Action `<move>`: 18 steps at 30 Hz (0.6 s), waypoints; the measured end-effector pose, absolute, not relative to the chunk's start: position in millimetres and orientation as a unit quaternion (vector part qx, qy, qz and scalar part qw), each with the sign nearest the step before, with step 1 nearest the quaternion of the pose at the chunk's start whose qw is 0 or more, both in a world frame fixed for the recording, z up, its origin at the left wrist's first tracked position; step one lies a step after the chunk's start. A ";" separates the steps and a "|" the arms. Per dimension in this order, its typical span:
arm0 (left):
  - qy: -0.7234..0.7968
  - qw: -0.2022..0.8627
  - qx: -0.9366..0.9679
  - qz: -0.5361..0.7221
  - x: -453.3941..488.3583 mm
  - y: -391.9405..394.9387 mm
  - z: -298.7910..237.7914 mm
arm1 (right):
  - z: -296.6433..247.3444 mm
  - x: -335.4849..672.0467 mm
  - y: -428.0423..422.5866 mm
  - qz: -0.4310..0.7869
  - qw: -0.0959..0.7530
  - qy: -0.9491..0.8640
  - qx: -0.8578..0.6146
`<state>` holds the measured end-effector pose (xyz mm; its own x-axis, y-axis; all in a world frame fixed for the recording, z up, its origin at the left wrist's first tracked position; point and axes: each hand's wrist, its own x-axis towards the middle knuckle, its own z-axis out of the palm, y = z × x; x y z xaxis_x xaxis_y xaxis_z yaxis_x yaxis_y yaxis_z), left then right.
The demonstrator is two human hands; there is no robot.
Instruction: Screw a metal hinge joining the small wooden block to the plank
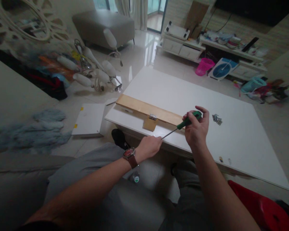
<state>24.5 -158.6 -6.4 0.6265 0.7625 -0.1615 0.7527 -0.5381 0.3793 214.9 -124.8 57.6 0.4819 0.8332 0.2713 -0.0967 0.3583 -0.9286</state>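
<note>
In my right hand (pixel 198 126) is a screwdriver (pixel 189 120) with a green handle. Its thin metal shaft slants down to the left and ends at the fingertips of my left hand (pixel 149 147). Those left fingers are pressed together around the tip, and whatever else they pinch is hidden. Just beyond them, a long wooden board (pixel 139 107) lies on a large white panel (pixel 231 141). A metal hinge (pixel 153 117) sits at the board's near edge, joined to a small wooden piece (pixel 150 124).
Several loose metal hinges (pixel 217 119) lie on the panel to the right, with a small brass-coloured part (pixel 221 159) near its front edge. A white box (pixel 89 120) stands on the floor at left, near a lamp fixture (pixel 98 73). Something red (pixel 260 205) is at lower right.
</note>
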 end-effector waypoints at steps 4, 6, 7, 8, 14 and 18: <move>0.436 0.229 0.870 0.019 25.0 -157.5 -5.6 | 52.8 215.0 -123.3 0.315 0.721 -0.384 -0.483; 0.438 0.243 0.865 0.023 25.5 -156.8 -4.6 | 51.1 215.5 -122.6 0.317 0.716 -0.378 -0.494; 0.440 0.249 0.862 0.025 25.6 -156.5 -4.6 | 50.4 216.0 -122.3 0.321 0.713 -0.377 -0.497; 0.444 0.254 0.859 0.027 25.6 -156.0 -4.9 | 49.8 216.7 -122.1 0.329 0.708 -0.377 -0.500; 0.471 0.269 0.839 0.049 23.0 -151.2 -11.8 | 45.3 223.8 -121.2 0.411 0.654 -0.377 -0.511; 0.489 0.272 0.827 0.049 22.2 -147.1 -11.0 | 43.5 225.2 -120.6 0.394 0.650 -0.396 -0.515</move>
